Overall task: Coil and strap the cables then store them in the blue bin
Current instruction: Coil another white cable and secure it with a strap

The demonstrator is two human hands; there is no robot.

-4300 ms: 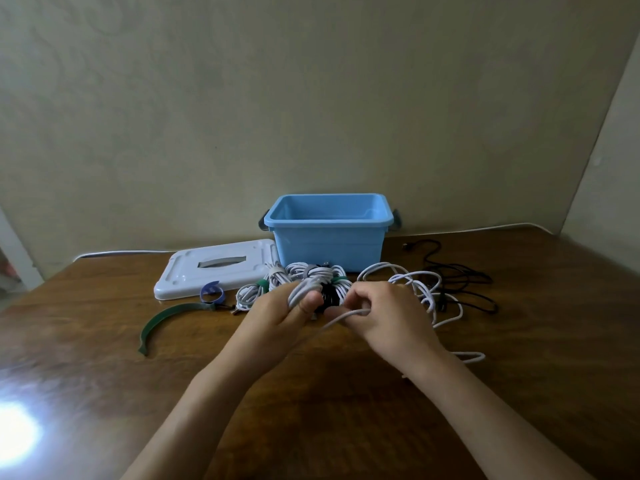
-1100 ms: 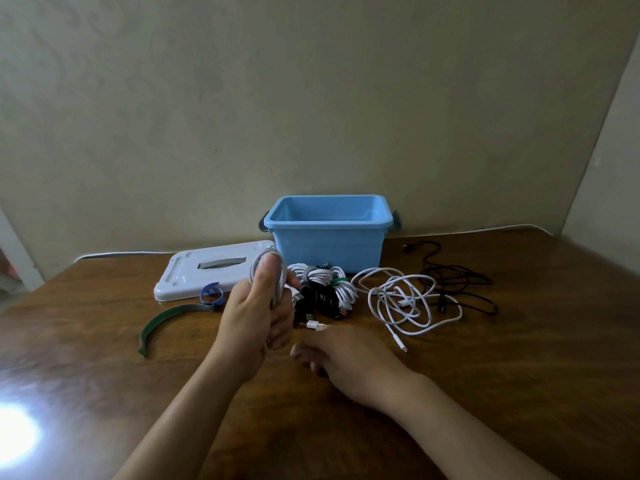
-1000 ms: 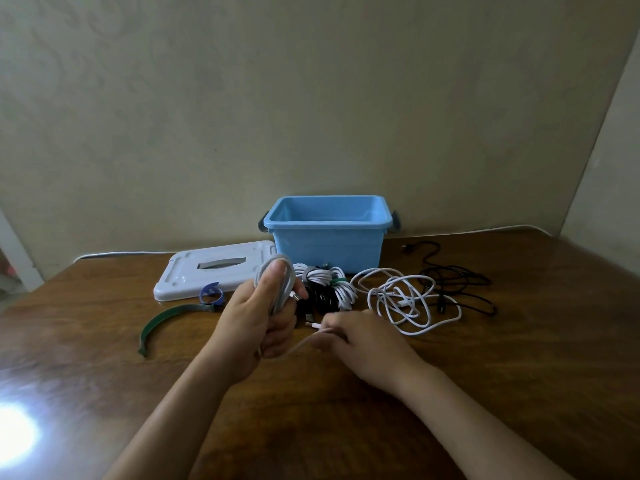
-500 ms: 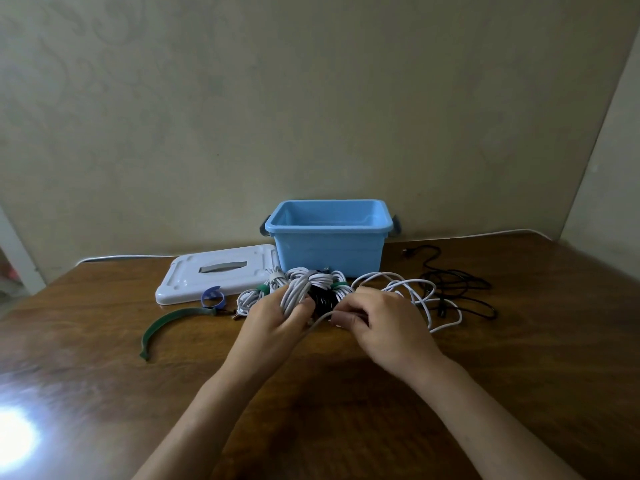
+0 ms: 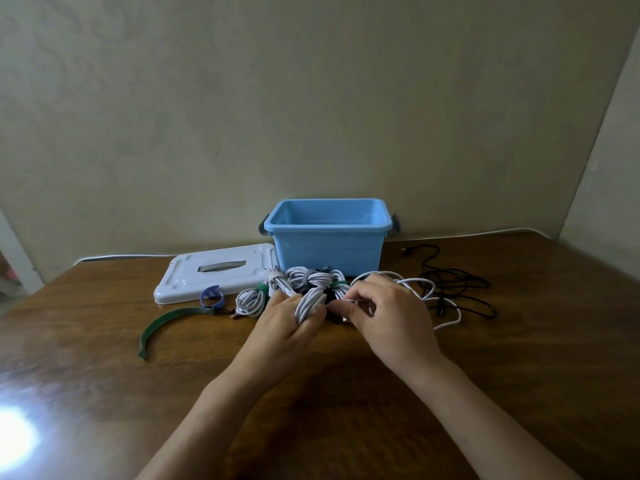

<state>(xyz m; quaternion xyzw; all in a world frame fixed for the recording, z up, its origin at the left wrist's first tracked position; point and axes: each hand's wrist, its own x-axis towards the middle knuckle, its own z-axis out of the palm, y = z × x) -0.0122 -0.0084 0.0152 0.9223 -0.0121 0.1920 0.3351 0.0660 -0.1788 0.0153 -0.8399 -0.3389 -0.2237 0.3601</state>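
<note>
My left hand holds a half-wound coil of white cable looped over its fingers. My right hand pinches the loose strand of that same cable just right of the coil. The rest of the white cable trails loose behind my right hand. Several strapped white coils lie bunched in front of the open blue bin. A long green strap and a rolled blue strap lie to the left.
The bin's white lid lies flat left of the bin. A loose black cable sprawls at the right on the wooden table. A wall stands close behind the bin.
My left hand dropped from an upright raised pose to low over the table with the coil. My right hand moved forward along the strand and the loose pile shrank.
</note>
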